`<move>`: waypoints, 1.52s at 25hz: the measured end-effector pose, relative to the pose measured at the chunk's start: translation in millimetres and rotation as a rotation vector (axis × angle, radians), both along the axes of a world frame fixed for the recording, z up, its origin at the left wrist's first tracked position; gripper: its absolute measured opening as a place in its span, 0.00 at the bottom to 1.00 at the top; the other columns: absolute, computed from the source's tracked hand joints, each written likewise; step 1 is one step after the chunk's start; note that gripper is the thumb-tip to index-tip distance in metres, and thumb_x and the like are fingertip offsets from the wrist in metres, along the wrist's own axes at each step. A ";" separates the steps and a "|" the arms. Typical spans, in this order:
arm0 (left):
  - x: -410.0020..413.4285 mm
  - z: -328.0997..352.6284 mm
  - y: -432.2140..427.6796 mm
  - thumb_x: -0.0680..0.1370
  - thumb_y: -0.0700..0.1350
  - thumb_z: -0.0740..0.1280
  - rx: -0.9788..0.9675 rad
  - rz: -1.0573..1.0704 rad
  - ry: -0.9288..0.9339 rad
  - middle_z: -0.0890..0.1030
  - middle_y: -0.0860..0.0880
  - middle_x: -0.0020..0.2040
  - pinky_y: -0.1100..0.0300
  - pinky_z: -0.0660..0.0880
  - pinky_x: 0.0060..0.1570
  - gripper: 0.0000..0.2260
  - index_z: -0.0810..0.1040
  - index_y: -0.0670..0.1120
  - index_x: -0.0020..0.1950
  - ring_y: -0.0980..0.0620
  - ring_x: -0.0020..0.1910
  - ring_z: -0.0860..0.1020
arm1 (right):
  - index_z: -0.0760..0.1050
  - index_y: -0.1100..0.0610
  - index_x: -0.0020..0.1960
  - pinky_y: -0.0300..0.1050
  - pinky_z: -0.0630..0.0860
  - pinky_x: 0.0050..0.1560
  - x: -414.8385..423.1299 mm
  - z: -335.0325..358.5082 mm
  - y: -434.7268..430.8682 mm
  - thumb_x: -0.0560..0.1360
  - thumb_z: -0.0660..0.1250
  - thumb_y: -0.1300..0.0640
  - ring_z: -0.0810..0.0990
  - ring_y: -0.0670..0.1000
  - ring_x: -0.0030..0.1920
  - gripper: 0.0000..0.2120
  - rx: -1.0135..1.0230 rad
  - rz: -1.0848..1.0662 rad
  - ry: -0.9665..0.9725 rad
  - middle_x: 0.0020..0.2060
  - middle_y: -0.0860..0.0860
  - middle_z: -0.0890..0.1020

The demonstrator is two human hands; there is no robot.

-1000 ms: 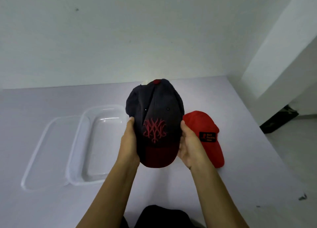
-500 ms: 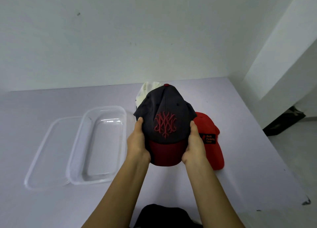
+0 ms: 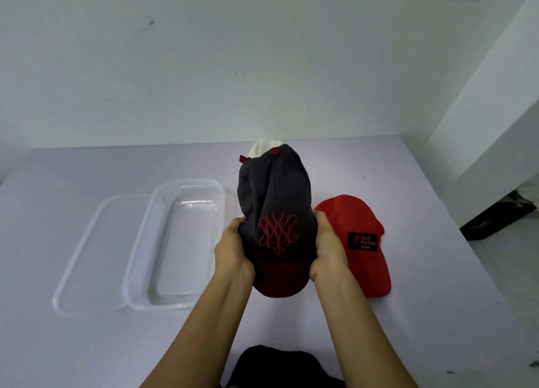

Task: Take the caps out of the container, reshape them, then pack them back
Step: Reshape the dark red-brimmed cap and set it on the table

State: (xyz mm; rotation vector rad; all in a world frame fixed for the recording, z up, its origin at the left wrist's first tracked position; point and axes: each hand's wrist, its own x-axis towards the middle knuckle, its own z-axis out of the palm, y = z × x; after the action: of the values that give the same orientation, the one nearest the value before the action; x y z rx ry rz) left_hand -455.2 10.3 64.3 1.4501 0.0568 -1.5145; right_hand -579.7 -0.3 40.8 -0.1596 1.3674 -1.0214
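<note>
I saw the left hand [image 3: 233,252] and right hand [image 3: 328,249] clasping the dark cap [image 3: 275,209] by its sides above the table [image 3: 408,314], fingers hidden under it. The cap covered most of a white cap [image 3: 264,148]. The red cap [image 3: 357,236] lay right; the clear container [image 3: 175,241] stood empty left.

One head-worn wide-angle camera looks forward and down, close over the table [image 3: 87,344] toward the wall [image 3: 204,66].
</note>
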 end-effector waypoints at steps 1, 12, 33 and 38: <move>0.9 -1.6 -0.1 0.71 0.48 0.68 0.003 -0.003 -0.015 0.84 0.44 0.46 0.52 0.78 0.49 0.11 0.82 0.44 0.48 0.45 0.45 0.81 | 0.84 0.54 0.41 0.58 0.78 0.56 1.1 0.6 0.3 0.65 0.71 0.45 0.83 0.58 0.48 0.13 0.004 -0.005 0.003 0.43 0.55 0.86; 7.3 -6.9 -8.9 0.79 0.47 0.55 -0.042 -0.191 -0.203 0.81 0.43 0.45 0.52 0.76 0.49 0.14 0.79 0.45 0.47 0.45 0.47 0.78 | 0.64 0.57 0.72 0.55 0.67 0.69 6.5 14.9 5.3 0.82 0.47 0.44 0.71 0.58 0.68 0.25 0.026 0.073 0.037 0.69 0.58 0.72; 18.2 -17.0 -13.4 0.78 0.45 0.57 0.018 -0.203 -0.049 0.84 0.44 0.41 0.51 0.78 0.47 0.14 0.82 0.45 0.49 0.43 0.43 0.81 | 0.77 0.54 0.60 0.48 0.80 0.48 8.6 16.4 5.8 0.78 0.59 0.41 0.82 0.51 0.50 0.20 -0.100 0.144 -0.041 0.52 0.52 0.84; 15.1 -14.9 -9.5 0.78 0.42 0.55 0.017 -0.189 -0.038 0.82 0.44 0.30 0.53 0.75 0.40 0.14 0.79 0.42 0.41 0.44 0.37 0.77 | 0.79 0.55 0.54 0.51 0.80 0.49 21.6 21.4 10.9 0.78 0.60 0.44 0.83 0.54 0.48 0.17 -0.059 0.226 -0.053 0.44 0.54 0.86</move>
State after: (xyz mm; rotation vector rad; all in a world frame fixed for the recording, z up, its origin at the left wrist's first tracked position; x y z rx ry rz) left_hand -440.1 0.8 49.5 1.5323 -0.0931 -1.6408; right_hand -558.1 10.6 62.2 -0.3222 1.2407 -0.8707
